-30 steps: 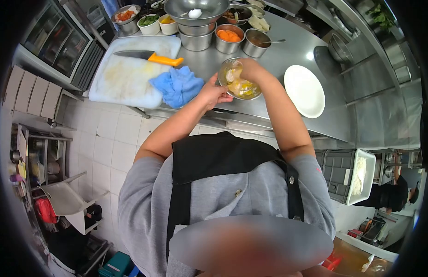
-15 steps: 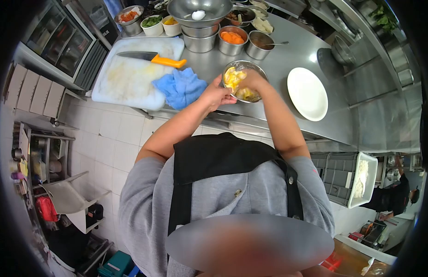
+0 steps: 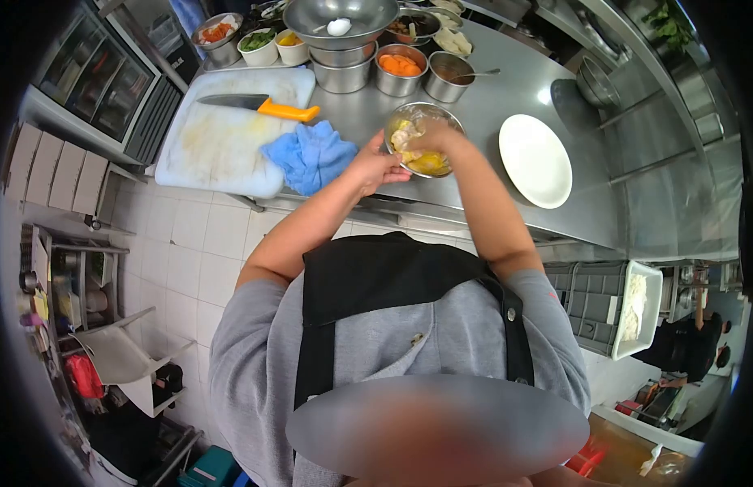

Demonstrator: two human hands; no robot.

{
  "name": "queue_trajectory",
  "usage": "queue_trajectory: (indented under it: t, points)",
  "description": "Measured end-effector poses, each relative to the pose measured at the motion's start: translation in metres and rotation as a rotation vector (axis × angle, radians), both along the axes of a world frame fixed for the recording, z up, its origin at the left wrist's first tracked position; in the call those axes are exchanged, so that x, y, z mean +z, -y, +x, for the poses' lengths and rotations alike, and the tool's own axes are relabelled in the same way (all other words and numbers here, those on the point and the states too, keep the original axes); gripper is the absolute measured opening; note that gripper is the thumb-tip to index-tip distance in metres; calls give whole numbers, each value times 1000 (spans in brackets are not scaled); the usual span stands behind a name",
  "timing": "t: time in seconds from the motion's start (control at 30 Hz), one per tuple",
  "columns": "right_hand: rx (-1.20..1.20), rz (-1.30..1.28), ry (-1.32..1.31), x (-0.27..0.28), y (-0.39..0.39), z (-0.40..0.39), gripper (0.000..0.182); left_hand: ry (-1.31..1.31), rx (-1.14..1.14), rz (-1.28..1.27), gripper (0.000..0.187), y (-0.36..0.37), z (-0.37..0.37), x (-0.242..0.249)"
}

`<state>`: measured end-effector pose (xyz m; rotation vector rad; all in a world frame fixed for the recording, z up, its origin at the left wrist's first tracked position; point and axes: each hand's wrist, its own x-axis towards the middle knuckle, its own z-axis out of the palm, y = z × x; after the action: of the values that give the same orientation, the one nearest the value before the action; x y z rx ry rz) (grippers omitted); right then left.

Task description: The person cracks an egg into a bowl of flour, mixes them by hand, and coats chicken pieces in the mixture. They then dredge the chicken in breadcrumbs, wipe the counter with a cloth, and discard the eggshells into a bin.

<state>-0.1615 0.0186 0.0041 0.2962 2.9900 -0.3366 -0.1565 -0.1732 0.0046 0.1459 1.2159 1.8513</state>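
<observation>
My left hand (image 3: 376, 168) is closed on the near-left rim of a small metal mixing bowl (image 3: 456, 122), which sits over the steel counter near its front edge. Inside the bowl lie pale pieces of food (image 3: 404, 136) and a yellow liquid (image 3: 429, 163) that looks like beaten egg. My right hand (image 3: 438, 136) reaches down into the bowl from the right, fingers among the pale pieces. Those fingers are partly hidden and blurred. Left of the bowl is a crumpled blue cloth (image 3: 311, 156), overlapping a white cutting board (image 3: 218, 146). A knife with an orange handle (image 3: 289, 109) rests on the board.
An oval white plate (image 3: 535, 161) lies on the counter at right. Behind the bowl stand metal pots, one with sliced carrots (image 3: 399, 65) and one with a spoon (image 3: 451, 77). A large metal bowl (image 3: 368, 20) holding an egg tops stacked pots. Another person (image 3: 689, 345) is at far right.
My right hand has shifted slightly within the bowl, and the food has been moved about, with more yellow liquid showing at the near side. My left hand keeps its hold on the bowl.
</observation>
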Motion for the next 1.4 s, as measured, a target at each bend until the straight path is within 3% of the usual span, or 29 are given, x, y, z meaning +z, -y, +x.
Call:
queue_trajectory:
  t: [0.1, 0.2, 0.3, 0.4, 0.43, 0.53, 0.63, 0.73, 0.83, 0.87, 1.03, 1.17, 1.27, 1.33, 1.4]
  points:
    - [-217, -271, 42, -13, 27, 1, 56, 19, -3, -1, 72, -5, 4, 1]
    - [-21, -341, 185, 0, 13, -4, 55, 17, -5, -19, 72, -4, 3, 2]
    - [106, -50, 169, 19, 1, -12, 51, 23, -6, -10, 73, -6, -1, -5]
    - [24, 184, 154, 72, 26, 5, 48, 44, 7, 10, 74, -7, -3, -11]
    - [61, 151, 206, 85, 31, 5, 48, 57, 18, 13, 73, -7, -4, -11]
    - [52, -401, 238, 94, 12, 2, 47, 58, 9, 13, 72, -5, -6, -6]
    - [-19, -379, 244, 101, 6, 13, 57, 40, -16, 3, 72, -4, -7, -3]
    - [-34, -64, 101, 24, 6, 22, 67, 54, -42, -8, 72, -7, -8, -7]
    - [-234, -382, 132, 18, 26, 21, 74, 55, -53, -13, 73, -10, -8, -4]
    - [-200, -413, 108, 17, 21, 20, 71, 54, -51, -15, 73, -9, -7, -3]
    - [59, -479, 4, 55, 1, 6, 59, 63, -42, 6, 79, -5, -24, -7]
    - [65, -436, 96, 105, 13, 0, 51, 63, -44, 17, 81, 6, -40, -7]
    - [5, -475, 79, 87, 17, -4, 56, 51, -57, 22, 82, 12, -40, -2]
    - [-177, -471, 25, 18, 27, -11, 65, 52, -65, 39, 82, 9, -40, -11]
    - [-219, -502, 55, -1, 30, -20, 70, 55, -74, 40, 81, 10, -41, -12]
